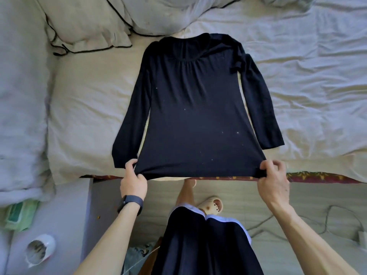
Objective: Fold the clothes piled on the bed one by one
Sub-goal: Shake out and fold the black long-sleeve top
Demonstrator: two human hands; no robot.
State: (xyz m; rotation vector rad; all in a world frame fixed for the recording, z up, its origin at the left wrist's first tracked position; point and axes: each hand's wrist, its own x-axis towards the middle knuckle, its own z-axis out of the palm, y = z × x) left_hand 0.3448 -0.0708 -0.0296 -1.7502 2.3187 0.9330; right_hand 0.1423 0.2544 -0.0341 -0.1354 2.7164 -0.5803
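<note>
A dark navy long-sleeved top (194,108) lies spread flat on the bed (89,108), neckline away from me and both sleeves lying down along its sides. My left hand (133,178) pinches the hem's left corner at the bed's near edge. My right hand (273,178) pinches the hem's right corner. The hem is stretched taut between the two hands and hangs slightly over the edge.
A pillow with dark piping (83,22) lies at the back left. A crumpled pale duvet (309,66) covers the right side and a rumpled blanket (21,108) the left. A white object (40,252), a cable and charger (359,238) lie on the floor.
</note>
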